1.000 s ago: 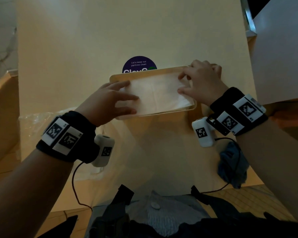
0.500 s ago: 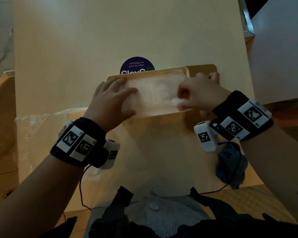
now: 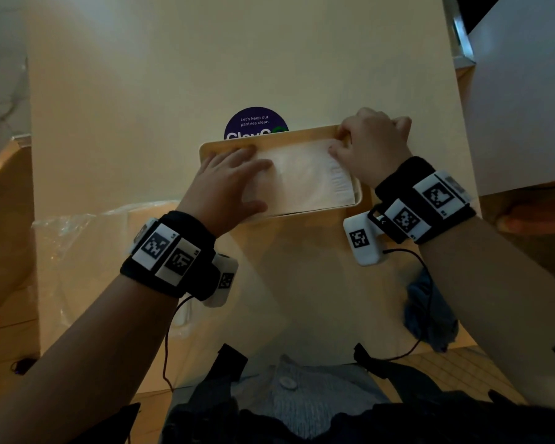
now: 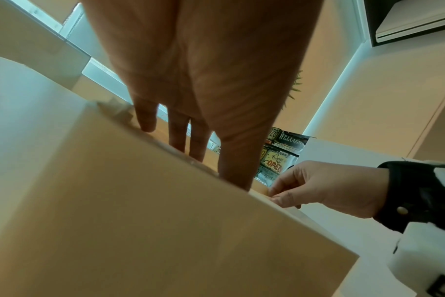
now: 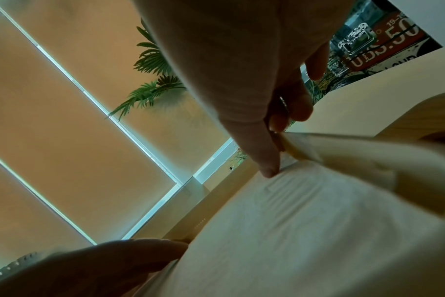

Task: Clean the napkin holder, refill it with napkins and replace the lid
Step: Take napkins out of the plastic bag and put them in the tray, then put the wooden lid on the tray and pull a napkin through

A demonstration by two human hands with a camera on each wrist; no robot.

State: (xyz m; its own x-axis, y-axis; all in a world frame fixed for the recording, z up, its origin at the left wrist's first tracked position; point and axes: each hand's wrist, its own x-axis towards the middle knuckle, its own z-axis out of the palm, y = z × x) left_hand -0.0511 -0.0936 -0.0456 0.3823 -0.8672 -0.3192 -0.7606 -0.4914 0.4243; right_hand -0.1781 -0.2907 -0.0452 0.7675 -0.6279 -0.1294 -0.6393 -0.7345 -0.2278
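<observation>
A light wooden napkin holder [image 3: 269, 141] stands open in the middle of the white table. A stack of white napkins [image 3: 311, 181] fills it. My left hand [image 3: 231, 184] lies flat on the left half of the stack, fingers straight and pressing down. My right hand [image 3: 372, 145] is at the far right corner. In the right wrist view its thumb [image 5: 264, 160] rests on the napkins [image 5: 318, 231] inside the rim, and the curled fingers sit on the rim's outer side. A rounded wooden piece [image 5: 419, 112], perhaps the lid, lies just right of the holder.
A round purple sticker [image 3: 255, 123] on the table is partly covered by the holder. Crumpled clear plastic wrap [image 3: 77, 251] lies at the left, and a blue cloth [image 3: 430, 315] sits at the near right edge. A white panel [image 3: 526, 91] stands to the right.
My right hand moved from the near right side of the napkins to the far right corner. My left hand slid further onto the stack and flattened.
</observation>
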